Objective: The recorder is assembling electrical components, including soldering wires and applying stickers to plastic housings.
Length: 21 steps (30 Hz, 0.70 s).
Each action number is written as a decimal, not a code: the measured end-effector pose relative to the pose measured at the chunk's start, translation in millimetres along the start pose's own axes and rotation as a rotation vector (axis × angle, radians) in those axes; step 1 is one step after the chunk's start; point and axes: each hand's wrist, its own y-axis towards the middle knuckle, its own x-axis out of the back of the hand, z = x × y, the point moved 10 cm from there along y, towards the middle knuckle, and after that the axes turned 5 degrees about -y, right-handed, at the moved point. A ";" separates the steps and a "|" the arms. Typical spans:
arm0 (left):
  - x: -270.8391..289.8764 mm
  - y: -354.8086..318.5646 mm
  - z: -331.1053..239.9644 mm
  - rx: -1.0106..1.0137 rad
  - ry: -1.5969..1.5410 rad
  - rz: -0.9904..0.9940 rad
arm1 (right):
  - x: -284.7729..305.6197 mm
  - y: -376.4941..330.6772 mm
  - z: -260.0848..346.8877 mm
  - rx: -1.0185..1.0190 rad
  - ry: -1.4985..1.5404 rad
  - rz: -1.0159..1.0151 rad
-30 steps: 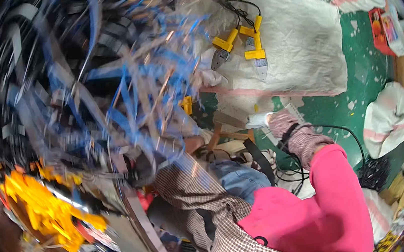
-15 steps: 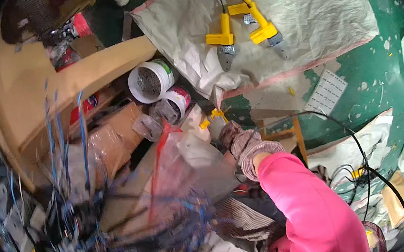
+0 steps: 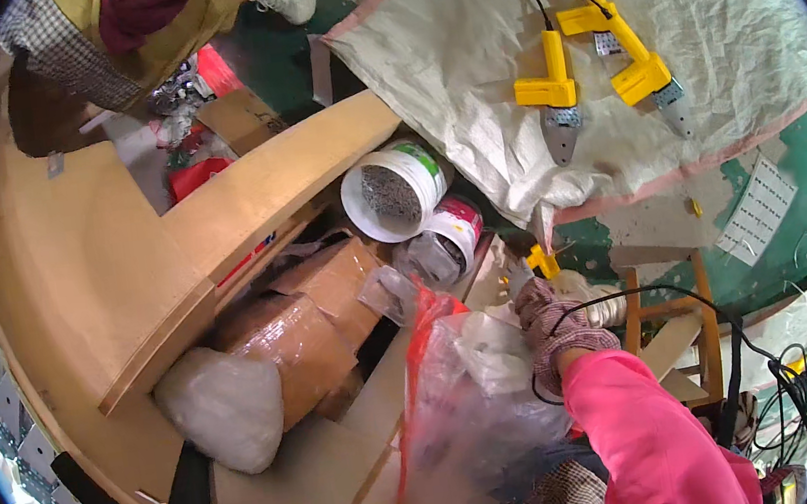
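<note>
Yellow part (image 3: pixel 543 262) beside right hand (image 3: pixel 521 281)

Room opens on white sheet (image 3: pixel 749 28) right of yellow tools (image 3: pixel 642 79); black cable (image 3: pixel 670 289) obstructs nearer

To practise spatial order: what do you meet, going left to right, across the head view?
Whitish plastic bundle, white bucket, right hand, wooden frame, white sheet with dark marks.

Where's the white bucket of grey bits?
In the head view, the white bucket is upper middle, between the curved tan board and the white sheet, beside the pink-labelled tub.
</note>
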 end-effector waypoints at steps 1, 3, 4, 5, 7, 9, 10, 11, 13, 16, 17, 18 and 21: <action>33.6 -13.8 -10.1 0.025 0.046 -0.085 | -97.7 6.8 19.3 -0.049 -0.152 0.131; 59.1 -40.9 -10.6 0.104 -0.053 -0.092 | -123.5 -18.7 80.6 0.013 -0.653 0.307; 53.0 -50.5 -8.1 0.145 -0.125 -0.070 | -114.2 -21.7 114.9 0.060 -0.934 0.366; 18.5 -50.3 -1.2 0.200 -0.212 0.006 | -58.5 -26.9 131.8 0.088 -1.259 0.377; 21.5 -80.4 14.6 0.285 -0.369 0.006 | -72.4 -34.1 199.0 0.297 -1.622 0.571; 32.2 -133.9 46.5 0.386 -0.562 -0.020 | -81.6 -51.3 277.1 0.444 -1.646 0.598; 21.6 -160.2 61.1 0.440 -0.670 -0.005 | -50.3 -56.9 309.3 0.417 -1.594 0.460; 28.7 -198.9 86.0 0.492 -0.786 -0.051 | -56.3 -54.8 360.5 0.515 -1.621 0.533; 43.4 -292.1 140.4 0.585 -1.031 -0.174 | -92.2 -84.2 461.5 0.662 -1.799 0.377; 40.7 -442.9 216.1 0.727 -1.385 -0.332 | -93.3 -152.9 626.2 0.894 -1.978 0.075; 29.6 -478.0 233.9 0.760 -1.501 -0.364 | -84.4 -162.5 686.3 0.969 -2.005 -0.061; 20.5 -506.6 248.6 0.790 -1.607 -0.383 | -72.0 -170.3 750.3 1.029 -2.017 -0.212; -17.6 -537.2 306.6 0.849 -1.877 -0.347 | 54.6 -161.5 941.4 1.193 -1.998 -0.597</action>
